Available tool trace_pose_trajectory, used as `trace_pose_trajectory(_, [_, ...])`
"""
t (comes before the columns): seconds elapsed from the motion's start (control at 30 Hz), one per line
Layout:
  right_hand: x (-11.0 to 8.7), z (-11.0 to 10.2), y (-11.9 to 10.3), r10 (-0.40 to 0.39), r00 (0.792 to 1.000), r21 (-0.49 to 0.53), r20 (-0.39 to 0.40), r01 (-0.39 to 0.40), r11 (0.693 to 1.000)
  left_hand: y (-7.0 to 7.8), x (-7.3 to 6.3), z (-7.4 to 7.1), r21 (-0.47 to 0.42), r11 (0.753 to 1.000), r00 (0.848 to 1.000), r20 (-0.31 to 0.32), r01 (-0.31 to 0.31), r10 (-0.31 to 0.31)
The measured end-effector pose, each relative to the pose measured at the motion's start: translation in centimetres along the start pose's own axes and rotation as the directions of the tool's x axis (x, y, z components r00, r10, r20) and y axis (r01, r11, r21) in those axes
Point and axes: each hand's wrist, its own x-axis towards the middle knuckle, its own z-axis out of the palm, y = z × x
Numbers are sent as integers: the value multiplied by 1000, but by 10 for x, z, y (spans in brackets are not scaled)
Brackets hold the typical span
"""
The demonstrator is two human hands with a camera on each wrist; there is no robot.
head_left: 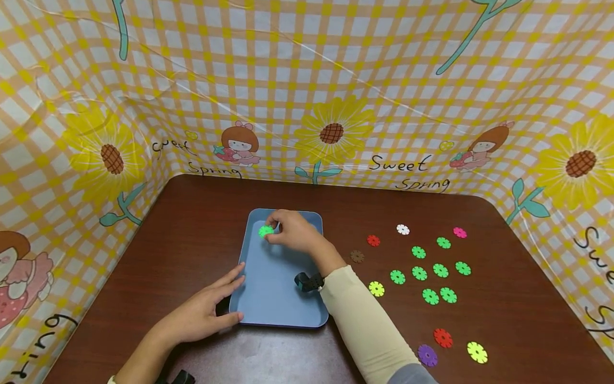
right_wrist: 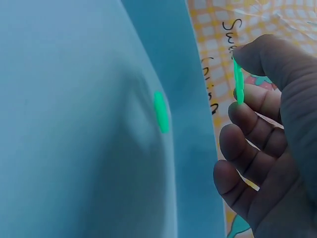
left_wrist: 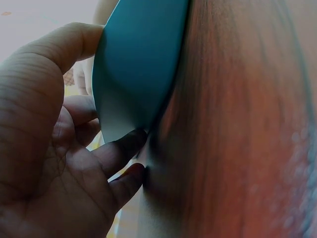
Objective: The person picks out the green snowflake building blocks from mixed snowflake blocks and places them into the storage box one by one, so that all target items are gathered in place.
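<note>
A blue tray (head_left: pixel 278 309) lies on the table. Between thumb and fingertips, my right hand (head_left: pixel 292 232) pinches a green notched disc (right_wrist: pixel 238 82) above the tray's far left part. A second green disc (right_wrist: pixel 161 111) lies on the tray floor beside the wall in the right wrist view. From above, green disc plastic (head_left: pixel 266 231) shows at the right fingertips. My left hand (head_left: pixel 206 309) rests against the tray's left side, its fingers extended and spread. Thumb and fingertips touch the tray wall (left_wrist: pixel 138 54) in the left wrist view.
Right of the tray, several green discs (head_left: pixel 419 273) lie spread out. Around them are red (head_left: pixel 443 338), yellow (head_left: pixel 477 352), purple (head_left: pixel 427 355), white (head_left: pixel 403 229), pink (head_left: pixel 460 232) and brown (head_left: pixel 357 256) discs. A checked cloth (head_left: pixel 268 69) hangs behind the table.
</note>
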Motion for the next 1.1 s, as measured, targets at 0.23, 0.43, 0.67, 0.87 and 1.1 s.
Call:
trace_pose_trajectory(0.23, [1, 7, 2, 29, 999, 9, 42, -30, 1000, 0, 0, 1, 2, 1000, 1000, 4, 1, -1])
trace_pose_trajectory(0.43, [3, 14, 3, 10, 996, -42, 85, -6, 999, 0, -1, 1, 2, 1000, 1000, 3, -2, 2])
trace_pose_trajectory(0.67, [4, 20, 5, -11, 991, -101, 131, 24, 995, 0, -2, 0, -2, 1000, 1000, -4, -6, 6])
trace_pose_trajectory(0.87, [5, 23, 8, -17, 988, -129, 155, 37, 991, 1, -2, -1, 2, 1000, 1000, -3, -5, 5])
trace_pose_trajectory(1.1, [6, 25, 9, -4, 985, -150, 172, 30, 988, 1, -1, -2, -4, 1000, 1000, 2, 9, -9])
